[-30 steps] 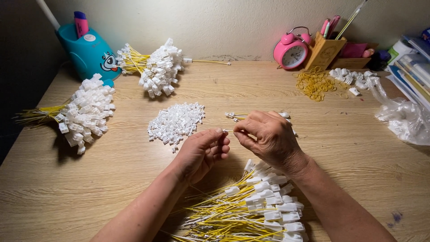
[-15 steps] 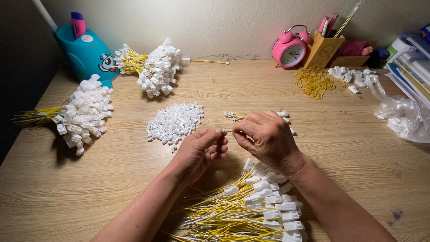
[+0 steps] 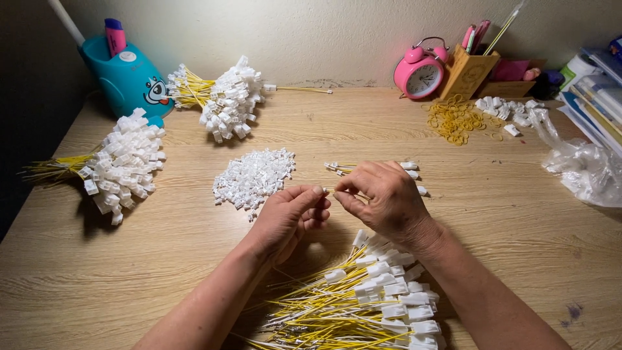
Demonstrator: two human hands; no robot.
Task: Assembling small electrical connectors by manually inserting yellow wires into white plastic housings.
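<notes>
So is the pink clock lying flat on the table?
No, the pink clock stands upright at the back of the table, next to the wooden pen holder.

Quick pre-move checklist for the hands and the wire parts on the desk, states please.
1. Left hand and right hand meet at fingertips: ok.
2. Piece pinched between them seated: cannot tell, too small.
3. Loose white connectors beside left hand, within reach: ok.
4. Yellow wires pile lies under wrists: ok.
5. Finished bundles apart from hands: ok.
6. Rubber bands far back, apart: ok.
</notes>
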